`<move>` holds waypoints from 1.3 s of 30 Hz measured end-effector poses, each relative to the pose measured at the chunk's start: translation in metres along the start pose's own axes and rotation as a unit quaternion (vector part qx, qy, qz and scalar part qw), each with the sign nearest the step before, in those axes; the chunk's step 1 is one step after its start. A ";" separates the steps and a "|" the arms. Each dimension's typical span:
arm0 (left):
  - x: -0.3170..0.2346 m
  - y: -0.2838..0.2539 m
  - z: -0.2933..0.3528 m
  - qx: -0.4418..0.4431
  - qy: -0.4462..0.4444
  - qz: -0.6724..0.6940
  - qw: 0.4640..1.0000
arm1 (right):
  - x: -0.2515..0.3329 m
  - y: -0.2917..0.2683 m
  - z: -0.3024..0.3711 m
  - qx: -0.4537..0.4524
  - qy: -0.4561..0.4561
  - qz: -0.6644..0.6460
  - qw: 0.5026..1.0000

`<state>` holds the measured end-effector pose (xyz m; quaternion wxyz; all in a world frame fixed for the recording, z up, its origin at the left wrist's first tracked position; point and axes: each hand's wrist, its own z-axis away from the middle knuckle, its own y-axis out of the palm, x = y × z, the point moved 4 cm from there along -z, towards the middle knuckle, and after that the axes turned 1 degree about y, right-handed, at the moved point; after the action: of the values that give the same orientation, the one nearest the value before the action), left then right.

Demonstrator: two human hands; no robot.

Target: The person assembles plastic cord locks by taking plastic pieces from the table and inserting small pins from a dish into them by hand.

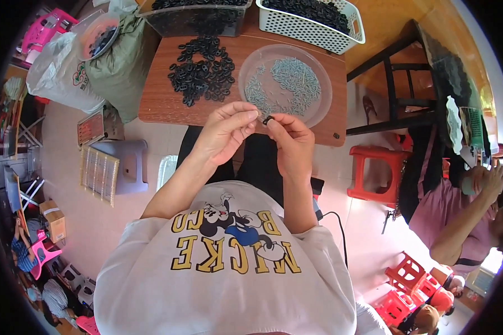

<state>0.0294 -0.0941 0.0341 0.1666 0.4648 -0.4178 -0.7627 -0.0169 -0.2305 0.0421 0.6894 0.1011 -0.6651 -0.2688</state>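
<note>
Over the near edge of the brown table, my two hands meet fingertip to fingertip. My right hand (292, 142) pinches a small black oval part (268, 119) between thumb and forefinger. The thumb and forefinger of my left hand (227, 129) are pressed together right beside that part; whatever they hold is too small to make out. Just beyond my hands stands a round clear dish (325, 81) with many small blue-grey screws (296, 78) in it. To its left, a loose pile of black oval parts (204, 75) lies on the tabletop (156, 106).
A clear bin (193, 25) and a white perforated basket (313, 33), both full of black parts, stand at the table's far edge. Sacks (123, 67) sit at the left. A red stool (377, 176) is at the right, near a person in a pink top (439, 218).
</note>
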 end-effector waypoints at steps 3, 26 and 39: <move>-0.004 0.001 0.005 -0.008 -0.001 0.000 1.000 | 0.004 0.011 0.003 -0.012 -0.013 0.071 0.997; 0.001 0.000 0.013 -0.011 0.070 -0.182 0.981 | 0.008 0.007 0.021 -0.070 -0.070 0.268 0.958; 0.003 -0.016 0.018 -0.068 0.073 -0.148 0.984 | -0.007 0.010 0.021 -0.077 -0.158 0.315 0.933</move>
<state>0.0149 -0.0775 0.0236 0.1135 0.5636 -0.2784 -0.7694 -0.0349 -0.2143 0.0432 0.6300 -0.2106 -0.7406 -0.1008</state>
